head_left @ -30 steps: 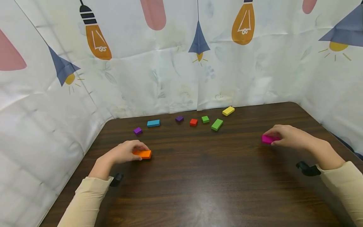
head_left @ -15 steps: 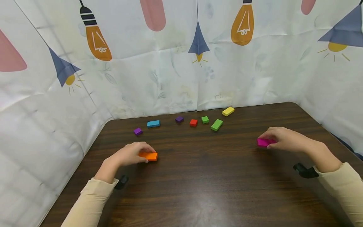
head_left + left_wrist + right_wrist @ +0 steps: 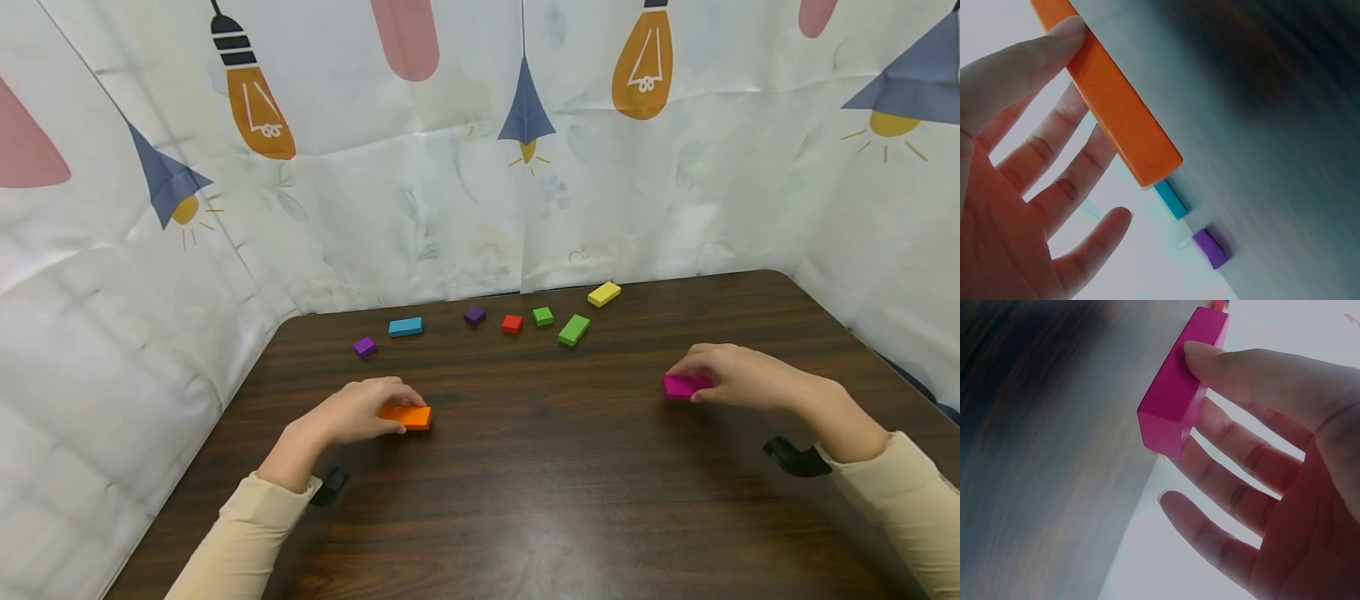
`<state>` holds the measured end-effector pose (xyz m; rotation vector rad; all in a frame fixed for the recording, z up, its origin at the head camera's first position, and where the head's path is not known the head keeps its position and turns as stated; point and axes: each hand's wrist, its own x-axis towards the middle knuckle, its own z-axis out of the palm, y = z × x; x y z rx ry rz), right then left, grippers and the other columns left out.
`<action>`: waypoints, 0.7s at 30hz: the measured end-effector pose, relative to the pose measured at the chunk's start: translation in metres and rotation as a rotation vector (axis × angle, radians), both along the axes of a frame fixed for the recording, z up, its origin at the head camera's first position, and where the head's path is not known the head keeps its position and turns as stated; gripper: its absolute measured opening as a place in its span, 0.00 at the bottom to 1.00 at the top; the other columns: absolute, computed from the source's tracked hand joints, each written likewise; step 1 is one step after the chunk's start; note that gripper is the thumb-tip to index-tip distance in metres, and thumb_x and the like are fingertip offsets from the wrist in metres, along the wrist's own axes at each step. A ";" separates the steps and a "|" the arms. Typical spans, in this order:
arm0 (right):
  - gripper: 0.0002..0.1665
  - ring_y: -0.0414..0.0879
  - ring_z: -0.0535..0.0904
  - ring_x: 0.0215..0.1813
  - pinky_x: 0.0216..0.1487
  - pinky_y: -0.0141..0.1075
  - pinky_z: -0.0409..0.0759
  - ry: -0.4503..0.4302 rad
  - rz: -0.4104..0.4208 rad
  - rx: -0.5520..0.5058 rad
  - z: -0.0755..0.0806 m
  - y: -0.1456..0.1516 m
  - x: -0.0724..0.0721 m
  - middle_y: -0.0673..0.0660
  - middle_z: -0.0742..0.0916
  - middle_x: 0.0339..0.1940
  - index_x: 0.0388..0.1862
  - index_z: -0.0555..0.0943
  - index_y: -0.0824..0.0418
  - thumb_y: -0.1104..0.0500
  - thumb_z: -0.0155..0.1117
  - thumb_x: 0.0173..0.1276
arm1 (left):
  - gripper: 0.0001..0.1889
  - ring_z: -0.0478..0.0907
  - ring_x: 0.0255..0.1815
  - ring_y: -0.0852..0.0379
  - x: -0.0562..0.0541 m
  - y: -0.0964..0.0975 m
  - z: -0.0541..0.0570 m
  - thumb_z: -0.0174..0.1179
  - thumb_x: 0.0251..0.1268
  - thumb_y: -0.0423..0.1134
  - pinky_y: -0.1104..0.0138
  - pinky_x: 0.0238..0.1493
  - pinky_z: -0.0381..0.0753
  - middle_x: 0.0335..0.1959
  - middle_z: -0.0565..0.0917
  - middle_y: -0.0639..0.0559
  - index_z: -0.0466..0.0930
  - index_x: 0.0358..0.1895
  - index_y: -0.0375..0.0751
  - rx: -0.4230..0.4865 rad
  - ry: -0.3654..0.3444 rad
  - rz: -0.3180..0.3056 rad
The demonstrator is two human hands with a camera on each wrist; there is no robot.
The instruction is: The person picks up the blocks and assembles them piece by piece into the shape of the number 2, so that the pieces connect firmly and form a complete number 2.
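Observation:
On the left side of the table, my left hand [image 3: 363, 410] pinches an orange rectangular block [image 3: 412, 417] between thumb and fingers. The left wrist view shows the thumb pressed on one face of the orange block [image 3: 1122, 115], its far end free. Over on the right, my right hand [image 3: 742, 377] grips a magenta block [image 3: 682, 387]. In the right wrist view the thumb lies across one long face of the magenta block [image 3: 1179, 381], with fingers behind it. Both blocks appear slightly above the table; a wide gap separates them.
Along the back of the dark wooden table [image 3: 525, 500] lie a purple block [image 3: 365, 347], a blue block [image 3: 406, 327], a dark purple block [image 3: 475, 315], a red block [image 3: 512, 324], two green blocks [image 3: 573, 330] and a yellow block [image 3: 603, 294]. A patterned curtain [image 3: 450, 208] hangs behind.
My left hand has moved right and slightly nearer with the orange block. My right hand has moved left and slightly nearer with the magenta block. The back blocks have stayed put.

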<state>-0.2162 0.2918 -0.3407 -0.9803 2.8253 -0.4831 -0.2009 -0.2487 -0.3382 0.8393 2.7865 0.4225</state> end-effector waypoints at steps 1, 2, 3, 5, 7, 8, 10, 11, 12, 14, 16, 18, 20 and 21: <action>0.20 0.40 0.78 0.44 0.44 0.42 0.80 0.002 0.005 0.000 0.000 -0.001 0.000 0.45 0.83 0.47 0.55 0.86 0.60 0.60 0.76 0.64 | 0.17 0.79 0.52 0.53 0.001 0.001 0.000 0.73 0.63 0.35 0.49 0.57 0.77 0.49 0.81 0.62 0.86 0.55 0.53 -0.003 -0.002 0.004; 0.20 0.40 0.78 0.44 0.44 0.42 0.80 0.002 0.008 0.000 0.000 -0.003 0.001 0.45 0.83 0.47 0.56 0.86 0.60 0.60 0.76 0.64 | 0.17 0.79 0.52 0.53 0.002 0.003 0.001 0.73 0.63 0.35 0.50 0.57 0.78 0.49 0.81 0.62 0.86 0.55 0.53 -0.006 0.001 0.001; 0.20 0.40 0.78 0.44 0.44 0.41 0.80 0.003 0.012 0.001 0.000 -0.004 0.002 0.45 0.83 0.47 0.56 0.86 0.59 0.60 0.76 0.64 | 0.17 0.80 0.52 0.53 0.002 0.004 0.001 0.73 0.64 0.35 0.50 0.56 0.78 0.49 0.81 0.61 0.86 0.55 0.53 -0.008 0.003 -0.004; 0.20 0.40 0.78 0.44 0.44 0.41 0.80 0.005 0.016 0.004 0.001 -0.006 0.003 0.44 0.83 0.46 0.55 0.86 0.59 0.60 0.76 0.64 | 0.17 0.80 0.52 0.53 0.003 0.006 0.001 0.73 0.64 0.35 0.50 0.56 0.78 0.50 0.82 0.61 0.86 0.55 0.52 -0.013 0.010 -0.018; 0.20 0.40 0.78 0.43 0.43 0.41 0.80 0.008 0.020 0.006 0.001 -0.009 0.003 0.44 0.83 0.46 0.55 0.86 0.59 0.60 0.77 0.64 | 0.17 0.80 0.51 0.53 0.003 0.008 0.001 0.73 0.64 0.35 0.51 0.55 0.79 0.49 0.82 0.61 0.86 0.55 0.52 -0.013 0.017 -0.033; 0.20 0.40 0.78 0.43 0.43 0.41 0.80 0.007 0.021 0.007 0.001 -0.010 0.004 0.44 0.83 0.46 0.55 0.86 0.59 0.60 0.77 0.64 | 0.17 0.80 0.51 0.53 0.003 0.009 0.001 0.73 0.64 0.35 0.51 0.55 0.79 0.49 0.82 0.61 0.85 0.55 0.52 -0.014 0.023 -0.040; 0.20 0.40 0.78 0.43 0.43 0.41 0.80 0.005 0.023 0.011 0.001 -0.012 0.004 0.44 0.83 0.45 0.55 0.86 0.59 0.60 0.77 0.64 | 0.18 0.80 0.50 0.54 0.003 0.010 0.001 0.73 0.64 0.35 0.51 0.54 0.79 0.49 0.82 0.61 0.85 0.55 0.52 -0.016 0.034 -0.052; 0.20 0.40 0.78 0.42 0.43 0.41 0.80 0.005 0.025 0.014 0.001 -0.013 0.005 0.44 0.83 0.45 0.55 0.86 0.59 0.60 0.77 0.64 | 0.18 0.80 0.50 0.54 0.004 0.011 0.000 0.73 0.63 0.35 0.52 0.54 0.79 0.49 0.82 0.61 0.85 0.55 0.52 -0.017 0.038 -0.056; 0.20 0.40 0.77 0.42 0.42 0.41 0.80 0.005 0.029 0.015 0.001 -0.013 0.005 0.44 0.83 0.45 0.55 0.86 0.59 0.60 0.77 0.64 | 0.18 0.80 0.50 0.55 0.004 0.012 0.001 0.73 0.63 0.35 0.52 0.54 0.80 0.49 0.81 0.61 0.85 0.55 0.51 -0.016 0.041 -0.061; 0.20 0.39 0.77 0.42 0.42 0.40 0.80 0.001 0.036 0.017 0.001 -0.015 0.006 0.44 0.83 0.45 0.55 0.86 0.59 0.60 0.77 0.64 | 0.18 0.80 0.50 0.55 0.006 0.014 0.001 0.73 0.63 0.35 0.53 0.54 0.80 0.49 0.81 0.61 0.85 0.55 0.51 -0.017 0.047 -0.070; 0.20 0.39 0.76 0.42 0.42 0.40 0.80 0.000 0.044 0.019 0.001 -0.017 0.006 0.44 0.83 0.45 0.55 0.86 0.59 0.60 0.77 0.64 | 0.18 0.80 0.50 0.56 0.006 0.017 0.001 0.73 0.63 0.35 0.53 0.53 0.80 0.49 0.81 0.61 0.85 0.55 0.51 -0.016 0.055 -0.084; 0.20 0.39 0.76 0.42 0.42 0.40 0.79 0.003 0.052 0.018 0.001 -0.019 0.007 0.44 0.82 0.45 0.55 0.86 0.58 0.60 0.77 0.64 | 0.18 0.80 0.49 0.56 0.007 0.020 0.001 0.73 0.63 0.35 0.54 0.53 0.80 0.49 0.82 0.61 0.85 0.55 0.50 -0.015 0.069 -0.100; 0.20 0.39 0.76 0.42 0.42 0.40 0.79 0.006 0.060 0.019 0.001 -0.022 0.009 0.43 0.82 0.45 0.55 0.86 0.58 0.60 0.77 0.64 | 0.18 0.80 0.49 0.57 0.008 0.022 0.001 0.73 0.63 0.35 0.54 0.52 0.80 0.48 0.82 0.61 0.85 0.55 0.50 -0.015 0.085 -0.111; 0.20 0.39 0.76 0.42 0.42 0.40 0.79 0.010 0.066 0.018 0.002 -0.023 0.009 0.43 0.82 0.45 0.55 0.86 0.58 0.60 0.77 0.64 | 0.18 0.80 0.48 0.57 0.008 0.024 0.002 0.73 0.63 0.35 0.55 0.52 0.80 0.48 0.82 0.61 0.85 0.55 0.50 -0.012 0.088 -0.112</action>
